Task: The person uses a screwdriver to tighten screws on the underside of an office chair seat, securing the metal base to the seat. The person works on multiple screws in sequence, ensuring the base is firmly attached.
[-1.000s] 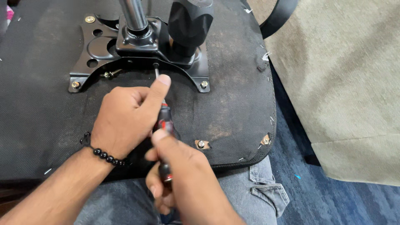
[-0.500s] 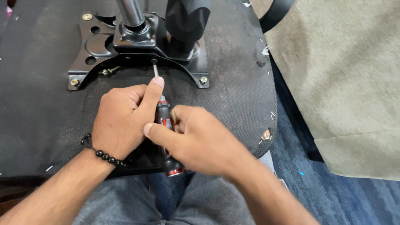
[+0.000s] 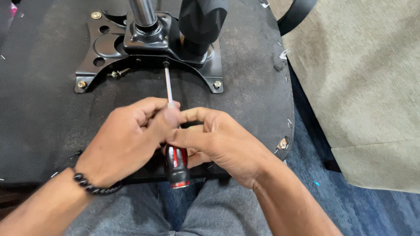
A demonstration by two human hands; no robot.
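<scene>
Black-and-red screwdriver (image 3: 176,158) now sits in both hands at lower centre: right hand (image 3: 221,142) has shifted up to wrap the handle, left hand (image 3: 127,140) pinches the shaft base. Tip sits at the black mounting plate's (image 3: 94,48) lower edge, upper centre; grip reset for turning.

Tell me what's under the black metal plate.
Under the black metal plate lies the dark fabric seat underside; the fabric beneath the plate itself is covered.
</scene>
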